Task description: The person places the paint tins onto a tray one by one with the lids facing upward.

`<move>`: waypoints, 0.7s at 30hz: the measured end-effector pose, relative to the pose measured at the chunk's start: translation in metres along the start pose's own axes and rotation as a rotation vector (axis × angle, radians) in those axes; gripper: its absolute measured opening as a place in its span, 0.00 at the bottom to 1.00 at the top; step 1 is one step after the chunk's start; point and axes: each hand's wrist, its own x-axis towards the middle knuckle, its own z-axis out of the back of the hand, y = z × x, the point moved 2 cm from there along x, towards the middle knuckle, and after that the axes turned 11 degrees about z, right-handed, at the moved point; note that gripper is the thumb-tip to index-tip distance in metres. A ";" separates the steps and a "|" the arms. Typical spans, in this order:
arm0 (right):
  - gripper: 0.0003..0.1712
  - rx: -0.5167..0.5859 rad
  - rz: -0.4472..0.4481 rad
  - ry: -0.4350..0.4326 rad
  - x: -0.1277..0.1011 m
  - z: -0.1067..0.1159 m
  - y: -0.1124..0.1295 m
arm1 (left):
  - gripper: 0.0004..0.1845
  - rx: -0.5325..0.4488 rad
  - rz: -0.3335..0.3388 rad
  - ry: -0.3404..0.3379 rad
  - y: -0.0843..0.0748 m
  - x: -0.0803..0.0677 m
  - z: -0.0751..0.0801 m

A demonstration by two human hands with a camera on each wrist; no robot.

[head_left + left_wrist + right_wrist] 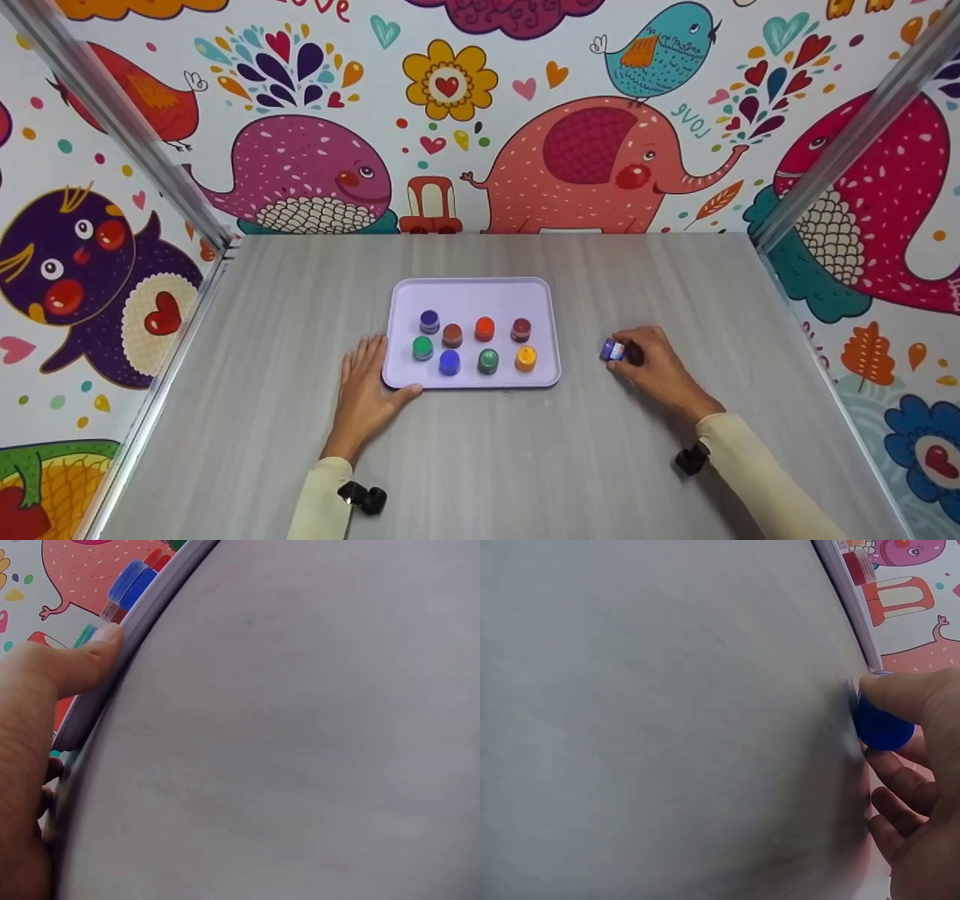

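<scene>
From above, our left hand (369, 390) lies flat, steadying the tray (471, 291); our right hand (654, 367) pinches a small blue jar (612, 350) on the worktop (480, 465). The left wrist view shows our thumb pressing the tray's rim. At the right wrist, our fingertips barely grip the jar; it could slip and roll.

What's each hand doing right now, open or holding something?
Left hand: open, flat on the table, thumb against the tray edge.
Right hand: fingers pinch a small blue-capped jar on the table.
</scene>
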 end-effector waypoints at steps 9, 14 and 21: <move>0.22 -0.031 0.004 0.020 0.006 -0.002 0.004 | 0.60 0.005 -0.021 -0.021 0.000 -0.001 0.000; 0.19 -0.017 0.027 -0.001 0.008 -0.002 0.007 | 0.59 0.014 -0.007 -0.001 0.000 0.000 0.000; 0.21 0.018 0.026 -0.033 0.013 -0.003 0.010 | 0.60 0.014 0.007 0.000 -0.001 0.000 0.000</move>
